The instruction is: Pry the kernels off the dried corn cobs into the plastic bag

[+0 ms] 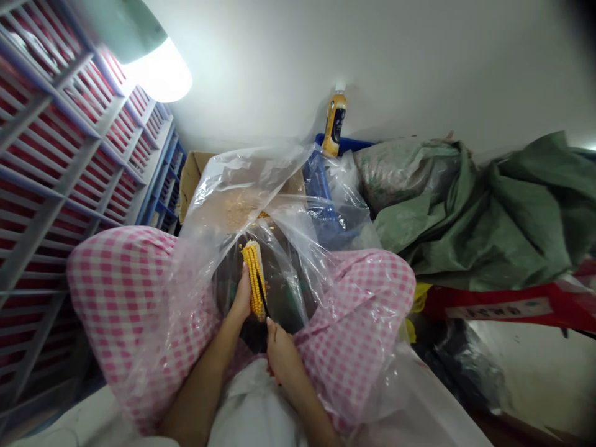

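A yellow ear of corn [254,282] stands tilted between my legs, its upper right side stripped to the pale cob. My left hand [242,295] is closed around its left side. In my right hand [282,351] is a long, thin dark tool [262,295], lying along the kernels; its exact kind cannot be made out, and its handle is hidden by the fingers. Clear plastic sheeting [288,248] spreads over my legs and around the corn. Beyond the corn, loose kernels and bits [239,211] lie in the plastic.
A cardboard box [189,180] stands behind the plastic. Slatted crates [93,136] rise at the left beneath a bright lamp [158,71]. A yellow bottle [334,124] stands by a blue basket [321,186]. Green cloth [503,217] and a filled bag [400,171] lie to the right.
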Demonstrator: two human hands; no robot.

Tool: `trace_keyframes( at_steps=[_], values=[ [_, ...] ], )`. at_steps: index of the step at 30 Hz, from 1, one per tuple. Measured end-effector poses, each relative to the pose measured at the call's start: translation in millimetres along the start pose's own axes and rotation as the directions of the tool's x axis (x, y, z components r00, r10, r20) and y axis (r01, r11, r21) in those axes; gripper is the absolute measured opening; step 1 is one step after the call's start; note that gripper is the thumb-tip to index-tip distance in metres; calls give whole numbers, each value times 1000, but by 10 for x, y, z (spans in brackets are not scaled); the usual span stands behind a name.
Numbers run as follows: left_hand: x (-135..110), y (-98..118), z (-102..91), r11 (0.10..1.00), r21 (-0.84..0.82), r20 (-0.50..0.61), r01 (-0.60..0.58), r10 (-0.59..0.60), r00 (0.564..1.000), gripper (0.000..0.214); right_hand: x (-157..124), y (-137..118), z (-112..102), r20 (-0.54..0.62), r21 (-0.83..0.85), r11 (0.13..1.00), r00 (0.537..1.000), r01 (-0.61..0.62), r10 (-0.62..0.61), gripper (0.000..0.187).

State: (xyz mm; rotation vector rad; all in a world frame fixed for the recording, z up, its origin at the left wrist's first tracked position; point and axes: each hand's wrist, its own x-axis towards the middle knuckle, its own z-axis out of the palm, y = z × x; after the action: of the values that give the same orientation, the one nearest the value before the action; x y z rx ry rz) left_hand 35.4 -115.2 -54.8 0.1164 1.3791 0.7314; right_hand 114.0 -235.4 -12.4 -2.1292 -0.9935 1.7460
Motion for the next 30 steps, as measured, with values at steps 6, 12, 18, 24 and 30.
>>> trace_keyframes(
  at_steps=[6, 12, 18, 24, 30],
  values=[
    [4, -94, 45, 1000, 11, 36, -23, 23, 999, 62, 247, -313, -237, 15, 29, 998, 998, -55, 54, 51],
    [8, -19, 72, 999, 8, 29, -44, 43, 999, 63, 161, -247, -196, -39, 32, 999, 999, -28, 29, 49],
    [29, -13, 36, 989, 55, 8, -134, 134, 991, 61, -164, 43, -176, 48, 47, 985, 986, -164, 162, 46],
    [102, -94, 9, 984, 71, 11, -161, 160, 987, 59, -72, -43, -219, 94, 73, 986, 985, -152, 145, 46],
    [158, -109, -55, 980, 103, -25, -168, 171, 985, 54, 19, -106, -114, 98, 61, 985, 984, -158, 152, 49]
  ],
)
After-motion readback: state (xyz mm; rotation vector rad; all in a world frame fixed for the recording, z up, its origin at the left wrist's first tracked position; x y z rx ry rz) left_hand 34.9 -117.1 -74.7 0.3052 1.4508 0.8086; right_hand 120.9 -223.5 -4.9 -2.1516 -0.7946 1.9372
